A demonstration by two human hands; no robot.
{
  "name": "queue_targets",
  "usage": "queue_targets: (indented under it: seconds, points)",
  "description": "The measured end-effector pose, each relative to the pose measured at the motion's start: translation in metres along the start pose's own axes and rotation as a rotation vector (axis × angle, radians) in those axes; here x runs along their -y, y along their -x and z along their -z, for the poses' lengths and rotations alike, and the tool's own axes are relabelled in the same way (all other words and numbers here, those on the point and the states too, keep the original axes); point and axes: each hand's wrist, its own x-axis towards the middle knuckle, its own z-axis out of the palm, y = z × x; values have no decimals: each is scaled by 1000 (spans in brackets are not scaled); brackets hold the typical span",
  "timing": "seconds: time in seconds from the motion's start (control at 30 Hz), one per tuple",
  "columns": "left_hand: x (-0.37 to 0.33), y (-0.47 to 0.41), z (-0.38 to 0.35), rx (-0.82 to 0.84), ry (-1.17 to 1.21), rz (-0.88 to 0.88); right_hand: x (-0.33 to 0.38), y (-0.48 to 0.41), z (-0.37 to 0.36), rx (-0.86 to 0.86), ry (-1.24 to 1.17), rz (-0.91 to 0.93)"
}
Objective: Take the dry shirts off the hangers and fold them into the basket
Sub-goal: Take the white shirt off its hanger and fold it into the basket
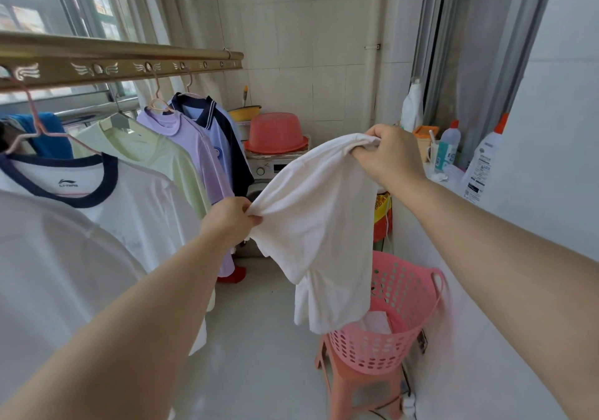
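A plain white shirt [319,225], off its hanger, is stretched in the air between the left hand [231,222] and the higher right hand [385,157], each gripping a bunched edge. Its loose end dangles over a pink perforated basket [405,306] with white cloth inside. To the left, four shirts hang on hangers: a navy-trimmed white shirt [129,209], a pale green shirt [155,153], a lilac shirt [194,147] and a blue polo [223,127].

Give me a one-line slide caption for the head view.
Both hands, left hand and right hand, grip a white shirt above the pink basket, other shirts hanging nearby.
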Motion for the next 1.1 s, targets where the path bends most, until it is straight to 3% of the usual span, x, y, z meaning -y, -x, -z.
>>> queue_targets:
  seconds: [0.13,0.33,0.43,0.57,0.67,0.73,0.83,0.93,1.0,1.1]
  points:
    - [-13,6,-15,-50,168,-16,3,-5,-3,-47,13,11]
    - [-24,14,-35,52,194,-61,7,-2,-8,-33,-9,34]
    - [-29,21,-41,179,159,21,3,-3,-8,-31,-3,27]
    - [-35,34,-53,458,435,392,-2,-5,-6,-30,-14,23]
    - [-32,33,-62,419,739,527,-3,-5,-4,-9,-29,30]
    - [-30,31,-60,434,977,560,-4,-6,-2,-3,-12,17]
    - [-23,30,-49,558,1093,461,-9,-7,-1,-5,8,-29]
    - [-13,23,-44,436,1181,441,-13,-8,-3,-1,6,-62]
    - [-5,17,-43,210,1198,501,-15,-9,-4,7,19,-72]
    - [15,4,-44,-103,947,567,-15,-10,-8,13,48,-57]
